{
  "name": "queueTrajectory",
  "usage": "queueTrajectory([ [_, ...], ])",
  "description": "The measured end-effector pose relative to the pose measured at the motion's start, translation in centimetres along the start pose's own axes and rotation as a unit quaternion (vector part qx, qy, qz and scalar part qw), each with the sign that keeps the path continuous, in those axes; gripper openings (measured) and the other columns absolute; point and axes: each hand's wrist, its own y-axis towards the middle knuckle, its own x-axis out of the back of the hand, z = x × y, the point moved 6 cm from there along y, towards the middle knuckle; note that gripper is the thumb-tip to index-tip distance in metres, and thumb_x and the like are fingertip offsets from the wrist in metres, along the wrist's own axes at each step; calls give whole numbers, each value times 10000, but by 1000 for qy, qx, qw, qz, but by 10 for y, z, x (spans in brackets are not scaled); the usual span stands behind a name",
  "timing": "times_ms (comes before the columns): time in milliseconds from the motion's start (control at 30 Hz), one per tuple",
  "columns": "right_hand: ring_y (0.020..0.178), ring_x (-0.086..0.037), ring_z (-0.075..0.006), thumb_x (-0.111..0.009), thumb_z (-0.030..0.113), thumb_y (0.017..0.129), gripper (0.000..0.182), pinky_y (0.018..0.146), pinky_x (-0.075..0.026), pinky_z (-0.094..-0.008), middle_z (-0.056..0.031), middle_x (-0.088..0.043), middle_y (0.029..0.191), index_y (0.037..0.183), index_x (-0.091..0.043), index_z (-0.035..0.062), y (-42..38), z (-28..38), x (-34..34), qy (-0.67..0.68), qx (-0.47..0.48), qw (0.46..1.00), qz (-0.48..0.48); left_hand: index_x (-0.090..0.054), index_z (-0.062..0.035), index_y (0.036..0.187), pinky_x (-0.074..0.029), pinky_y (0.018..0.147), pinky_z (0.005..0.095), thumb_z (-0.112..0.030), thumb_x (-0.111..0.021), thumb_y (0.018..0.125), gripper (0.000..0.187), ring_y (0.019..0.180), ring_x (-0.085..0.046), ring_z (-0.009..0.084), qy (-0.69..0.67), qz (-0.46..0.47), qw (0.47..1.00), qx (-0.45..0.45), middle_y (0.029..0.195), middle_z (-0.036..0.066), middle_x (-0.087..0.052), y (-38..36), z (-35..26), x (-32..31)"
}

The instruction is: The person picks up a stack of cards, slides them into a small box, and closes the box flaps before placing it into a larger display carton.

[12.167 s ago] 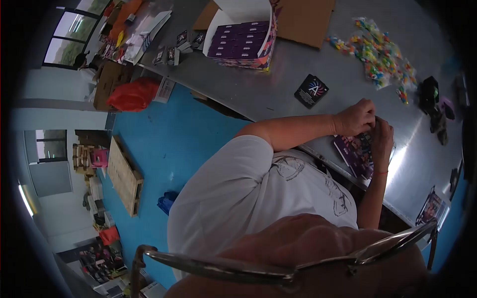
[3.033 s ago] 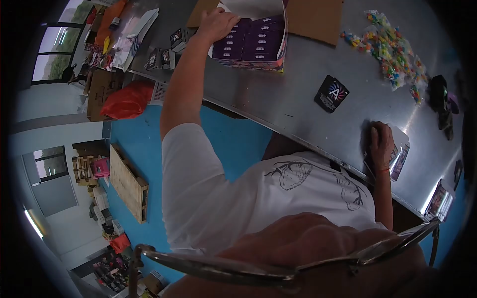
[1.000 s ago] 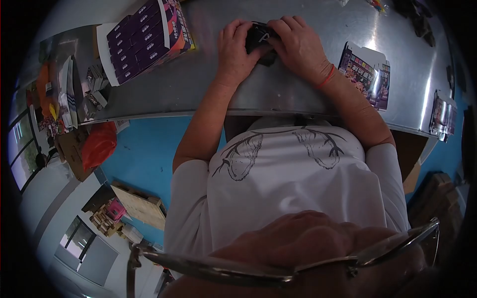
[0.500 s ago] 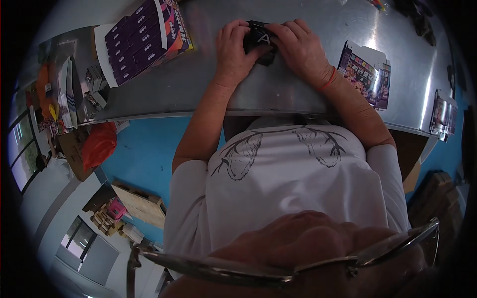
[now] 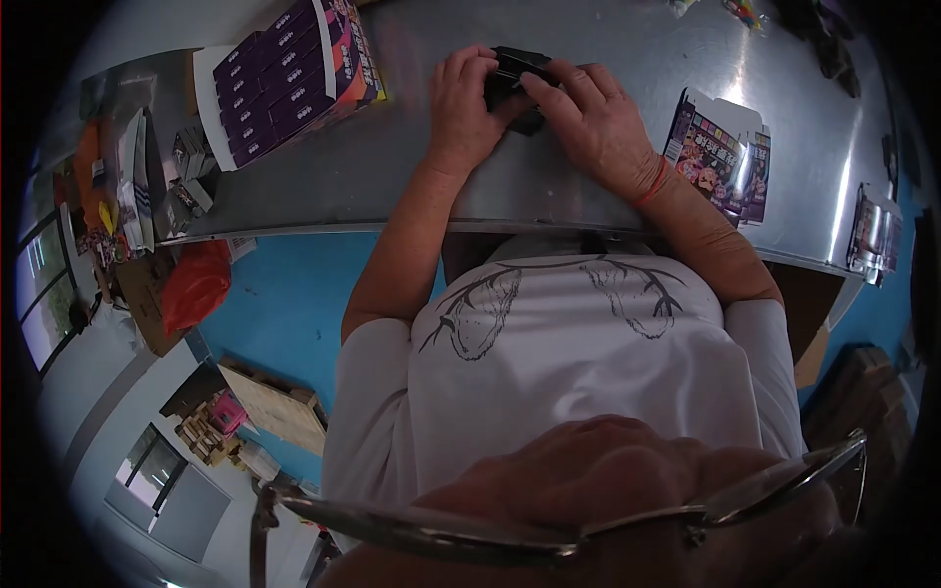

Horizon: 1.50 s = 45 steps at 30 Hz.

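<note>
A small black packet (image 5: pixel 512 71) is held between both hands over the metal table. My left hand (image 5: pixel 465 113) has its fingers and thumb closed on the packet's left side. From the right, my right hand (image 5: pixel 596 122) pinches the packet, its index finger and thumb lying near the packet's middle. A red band circles the right wrist. The lower end of the packet shows below the fingertips.
A display box (image 5: pixel 354 59) of purple packs stands on the metal table (image 5: pixel 323 196) at the left. Flat printed cartons (image 5: pixel 716 157) lie at the right. Small grey pieces (image 5: pixel 192 162) sit at the far left, a clear-wrapped pack (image 5: pixel 875 233) at the right edge.
The fingers of my right hand have shifted over the packet, and the white letter seen on it before is no longer visible. Both hands have moved slightly down in view.
</note>
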Motion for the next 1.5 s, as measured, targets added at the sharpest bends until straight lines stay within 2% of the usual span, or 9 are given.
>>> queueTrajectory([
  [100,900,-574,-294,-627,56,759,467,785,-512,-385,-136,-567,1153,1218,-552,93,1,3,4,20,3,1000,-10,-552,-77,1016,-407,909,408,-267,-814,689,461,1043,-518,296,1,4,1000,-1,1154,70,-555,0,1,-1],
  [333,892,-575,-296,-637,59,764,457,780,-512,-377,-135,-569,1146,1212,-561,107,2,0,4,31,-2,999,-7,-557,-82,1003,-405,906,407,-265,-814,685,449,1039,-517,291,-10,1,1000,1,1147,63,-559,0,-1,0],
  [433,888,-576,-300,-643,58,776,453,785,-510,-374,-135,-574,1137,1218,-551,86,3,1,3,28,5,1000,-5,-566,-89,989,-406,903,408,-272,-814,682,435,1034,-514,291,-15,-3,1000,5,1143,60,-558,1,-1,0],
  [600,901,-584,-279,-648,96,776,462,773,-507,-391,-127,-598,1035,1215,-522,23,5,-8,1,69,-38,996,-38,-575,-99,981,-403,906,409,-261,-812,676,418,1032,-512,291,-27,4,999,18,1139,55,-556,1,-2,1],
  [667,900,-585,-278,-652,100,780,458,769,-506,-388,-130,-601,1028,1214,-522,27,8,-8,2,75,-38,996,-33,-560,-88,1012,-430,913,412,-151,-813,662,437,1073,-507,309,-18,11,1000,22,1152,59,-549,2,-4,1],
  [700,898,-586,-277,-655,104,784,455,765,-505,-386,-133,-604,1020,1214,-523,31,9,-8,1,82,-38,995,-28,-560,-88,1012,-430,913,412,-151,-813,662,437,1073,-507,309,-18,11,1000,22,1152,59,-549,2,-5,2],
  [900,922,-584,-270,-627,131,774,460,757,-499,-369,-128,-594,1083,1212,-525,33,4,1,2,4,1,1000,-30,-554,-87,997,-420,914,414,-174,-810,677,419,1069,-503,315,-28,15,999,11,1162,69,-552,2,-4,0],
  [967,930,-583,-271,-614,134,777,459,760,-499,-370,-128,-590,1100,1216,-522,34,2,1,1,4,-4,1000,-24,-553,-93,976,-399,908,407,-300,-808,700,429,1037,-517,284,-20,2,1000,8,1129,65,-562,2,-3,0],
  [1500,985,-569,-272,-586,146,812,473,783,-489,-382,-130,-554,1172,1270,-495,74,0,4,-1,2,-12,1000,20,-546,-86,978,-408,890,409,-298,-799,709,426,1023,-521,291,-11,-3,1000,-7,1129,71,-570,2,-3,1],
])
